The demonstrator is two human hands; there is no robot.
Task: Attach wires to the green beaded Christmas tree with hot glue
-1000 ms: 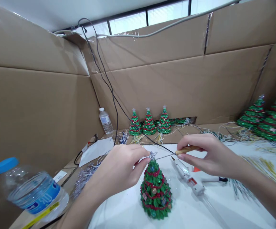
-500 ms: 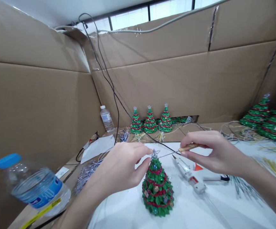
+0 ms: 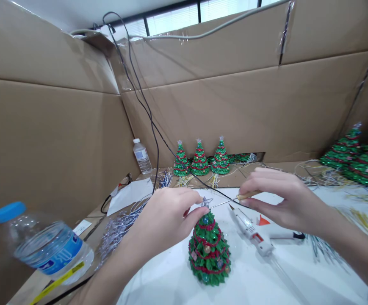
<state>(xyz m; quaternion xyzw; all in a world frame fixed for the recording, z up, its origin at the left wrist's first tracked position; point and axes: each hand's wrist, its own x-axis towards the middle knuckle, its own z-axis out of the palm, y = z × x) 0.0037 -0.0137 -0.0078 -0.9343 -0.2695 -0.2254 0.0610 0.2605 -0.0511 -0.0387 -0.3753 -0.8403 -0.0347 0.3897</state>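
A small green Christmas tree (image 3: 209, 254) with red garland and coloured ornaments stands upright on the white work surface (image 3: 158, 275). My left hand (image 3: 167, 220) pinches the pale star (image 3: 205, 202) at its tip between thumb and fingers. In my right hand (image 3: 275, 199) is a thin metal tool with a wooden handle (image 3: 247, 195), held between thumb and fingers. The tool's tip points left and reaches the base of the star; whether it touches is too small to tell.
A glue gun (image 3: 255, 235) lies right of the tree. Three decorated trees (image 3: 199, 159) stand behind, with larger ones (image 3: 344, 146) at the right. Wires (image 3: 117, 233), a large cut bottle (image 3: 55, 250) and a small bottle (image 3: 142, 156) are on the left. Black cables hang behind.
My left thumb has moved slightly up and right against the star. My right hand has shifted a little up and left with the tool.
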